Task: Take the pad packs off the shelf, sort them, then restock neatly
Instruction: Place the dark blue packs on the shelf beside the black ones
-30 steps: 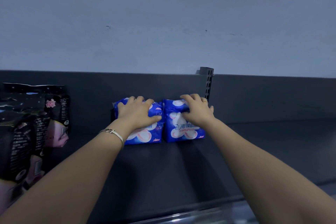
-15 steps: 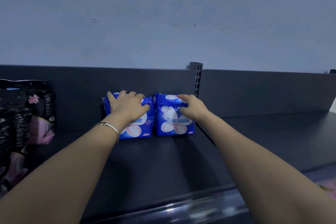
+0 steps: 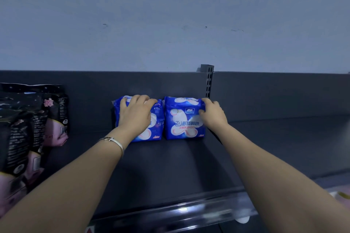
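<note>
Fingers [image 3: 141,98] of the left hand [image 3: 135,117] curl over the left pack [image 3: 158,119]; the right hand [image 3: 213,114] pinches the right pack [image 3: 182,122] at its right edge. Both packs stand touching, far back on the shelf [image 3: 170,166]. Slick wrap may slip from that edge pinch, dropping the pack.

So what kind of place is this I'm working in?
Probably a shop aisle: a dark metal shelf with a slotted upright, a clear price rail along its front edge, and retail goods, two blue pad packs and black packs at the left.
</note>
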### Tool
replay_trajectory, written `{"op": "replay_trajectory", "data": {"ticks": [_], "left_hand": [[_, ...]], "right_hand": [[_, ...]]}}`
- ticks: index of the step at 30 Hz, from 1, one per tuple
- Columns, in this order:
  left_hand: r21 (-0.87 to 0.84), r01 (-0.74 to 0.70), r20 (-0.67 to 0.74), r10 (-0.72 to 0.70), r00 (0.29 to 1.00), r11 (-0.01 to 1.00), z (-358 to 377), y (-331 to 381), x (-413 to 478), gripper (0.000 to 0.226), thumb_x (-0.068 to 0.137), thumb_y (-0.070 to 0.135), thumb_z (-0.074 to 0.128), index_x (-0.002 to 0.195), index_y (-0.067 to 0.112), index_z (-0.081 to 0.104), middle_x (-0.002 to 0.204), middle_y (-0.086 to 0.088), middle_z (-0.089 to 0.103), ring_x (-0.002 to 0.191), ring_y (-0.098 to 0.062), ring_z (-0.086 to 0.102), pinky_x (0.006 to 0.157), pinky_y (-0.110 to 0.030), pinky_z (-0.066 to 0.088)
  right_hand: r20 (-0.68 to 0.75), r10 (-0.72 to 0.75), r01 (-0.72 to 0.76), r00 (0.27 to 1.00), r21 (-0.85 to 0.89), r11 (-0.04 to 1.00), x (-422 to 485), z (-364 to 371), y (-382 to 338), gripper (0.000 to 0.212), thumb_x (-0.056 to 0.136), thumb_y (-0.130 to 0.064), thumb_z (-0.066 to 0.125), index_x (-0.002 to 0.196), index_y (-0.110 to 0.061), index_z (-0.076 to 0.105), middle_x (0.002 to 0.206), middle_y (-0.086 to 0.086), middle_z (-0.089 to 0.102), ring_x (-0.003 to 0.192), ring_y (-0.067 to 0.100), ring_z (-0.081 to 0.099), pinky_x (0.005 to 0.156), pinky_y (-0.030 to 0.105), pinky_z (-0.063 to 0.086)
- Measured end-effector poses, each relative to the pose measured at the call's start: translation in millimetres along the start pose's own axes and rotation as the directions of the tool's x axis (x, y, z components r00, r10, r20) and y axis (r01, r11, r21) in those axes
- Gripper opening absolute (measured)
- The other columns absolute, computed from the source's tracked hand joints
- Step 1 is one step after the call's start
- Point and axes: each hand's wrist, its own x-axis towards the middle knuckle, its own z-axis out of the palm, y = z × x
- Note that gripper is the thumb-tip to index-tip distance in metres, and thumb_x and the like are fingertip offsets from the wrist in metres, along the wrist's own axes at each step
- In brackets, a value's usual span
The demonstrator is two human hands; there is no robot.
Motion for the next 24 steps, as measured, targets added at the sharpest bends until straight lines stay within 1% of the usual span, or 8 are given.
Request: {"op": "replay_trajectory", "data": {"ticks": [3,7,10,12,15,17,20,24], "left_hand": [[-0.004,0.007,0.001,-0.007,1.000,1.000,-0.4,1.1,-3.5,0.060,0.089,0.003,0.044,0.140,0.033,0.036,0.142,0.010,0.037,0.133,-0.013,0.029,0.108,-0.044,0.017],[-0.024,-0.001,0.059,0.002,0.998,1.000,-4.3,-2.6,-2.7,0.064,0.088,-0.001,0.040,0.141,0.034,0.034,0.146,0.014,0.034,0.137,-0.010,0.025,0.111,-0.041,0.015],[-0.026,-0.008,0.093,0.011,0.996,1.000,-5.8,-5.0,-2.1,0.066,0.087,-0.001,0.039,0.142,0.036,0.033,0.148,0.015,0.032,0.138,-0.009,0.024,0.112,-0.041,0.015],[-0.002,-0.024,0.103,0.024,0.994,1.000,-6.9,-4.5,-2.5,0.064,0.088,0.000,0.038,0.142,0.035,0.032,0.148,0.014,0.031,0.138,-0.010,0.023,0.112,-0.043,0.014],[0.042,-0.037,0.050,0.035,0.998,0.998,-9.4,1.4,-7.2,0.058,0.092,0.006,0.039,0.141,0.035,0.033,0.147,0.011,0.032,0.138,-0.014,0.022,0.112,-0.046,0.012],[0.051,-0.058,0.020,0.057,0.998,0.997,-14.0,12.1,-13.9,0.049,0.094,0.015,0.040,0.139,0.035,0.037,0.143,0.010,0.036,0.136,-0.014,0.025,0.110,-0.044,0.015],[0.060,-0.115,0.066,0.111,0.992,0.992,-27.6,33.8,-24.9,0.036,0.097,0.028,0.040,0.132,0.033,0.045,0.135,0.009,0.045,0.129,-0.015,0.035,0.107,-0.041,0.019],[0.049,-0.107,0.088,0.102,0.991,0.993,-48.0,57.8,-48.1,0.027,0.096,0.031,0.040,0.120,0.031,0.055,0.122,0.006,0.053,0.118,-0.017,0.043,0.101,-0.038,0.024]], "right_hand": [[0.038,0.015,-0.019,0.999,0.117,0.993,0.8,-0.4,4.7,0.048,0.097,-0.011,0.040,0.145,-0.018,0.035,0.139,0.012,0.047,0.122,0.030,0.048,0.092,0.036,0.045],[0.072,-0.001,-0.013,0.997,0.191,0.982,2.1,0.8,-1.9,0.052,0.095,-0.003,0.035,0.145,-0.016,0.036,0.143,0.012,0.045,0.126,0.029,0.046,0.092,0.032,0.044],[0.112,0.004,-0.026,0.994,0.190,0.981,2.4,2.5,-5.6,0.056,0.093,-0.003,0.035,0.147,-0.019,0.031,0.142,0.012,0.043,0.125,0.030,0.046,0.094,0.036,0.046],[0.134,0.008,-0.030,0.991,0.167,0.985,0.1,3.4,-5.4,0.060,0.093,-0.007,0.041,0.149,-0.021,0.024,0.144,0.012,0.038,0.126,0.033,0.044,0.098,0.043,0.045],[0.087,0.005,-0.016,0.996,0.132,0.991,-8.0,0.8,-2.5,0.063,0.093,-0.016,0.048,0.149,-0.024,0.020,0.147,0.011,0.029,0.128,0.036,0.040,0.099,0.047,0.043],[0.021,-0.021,0.018,1.000,0.119,0.993,-15.0,-6.1,-0.8,0.059,0.094,-0.020,0.049,0.147,-0.024,0.025,0.146,0.010,0.030,0.126,0.036,0.042,0.096,0.046,0.045],[-0.030,-0.074,0.077,0.997,0.107,0.991,-27.2,-20.7,1.4,0.047,0.096,-0.027,0.048,0.141,-0.023,0.036,0.140,0.008,0.037,0.122,0.032,0.046,0.090,0.041,0.047],[-0.036,-0.114,0.115,0.993,0.049,0.992,-50.7,-40.9,8.2,0.033,0.096,-0.030,0.047,0.128,-0.021,0.051,0.130,0.007,0.046,0.116,0.029,0.050,0.085,0.037,0.046]]}}
